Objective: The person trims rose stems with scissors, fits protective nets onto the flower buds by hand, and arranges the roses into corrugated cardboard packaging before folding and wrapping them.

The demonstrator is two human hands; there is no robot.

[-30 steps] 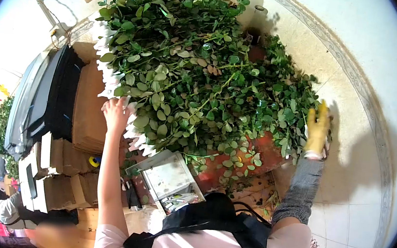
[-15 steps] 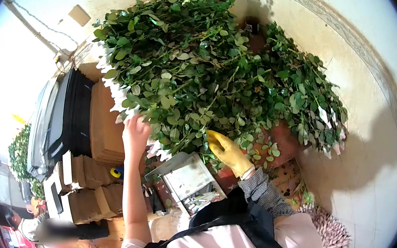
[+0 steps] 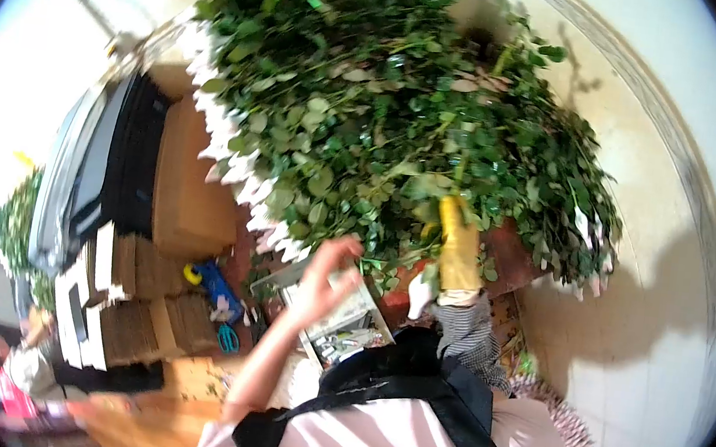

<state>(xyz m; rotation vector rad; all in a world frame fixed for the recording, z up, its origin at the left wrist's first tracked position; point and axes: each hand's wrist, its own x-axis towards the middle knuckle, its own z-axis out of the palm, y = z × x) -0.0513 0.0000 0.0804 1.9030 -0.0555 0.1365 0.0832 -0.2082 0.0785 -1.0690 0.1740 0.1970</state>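
Pale wall [image 3: 642,212] behind red bench [image 3: 514,252], leafy stems [image 3: 333,132] heaped across it, white-wrapped heads [image 3: 241,166] along left edge. Cardboard stack [image 3: 190,187] at left. Metal tray [image 3: 352,313] near person's front, small mixed items [image 3: 349,343] inside, too blurred to name. Left hand [image 3: 326,283] bare, raised over tray, fingers parted, apparently empty. Right hand [image 3: 459,248], yellow-gloved, reaches forward at near stems; cannot tell whether fingers grip one.

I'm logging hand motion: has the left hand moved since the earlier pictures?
Yes: judged against the white tray, the left hand moved rightward and now overlaps it in view.
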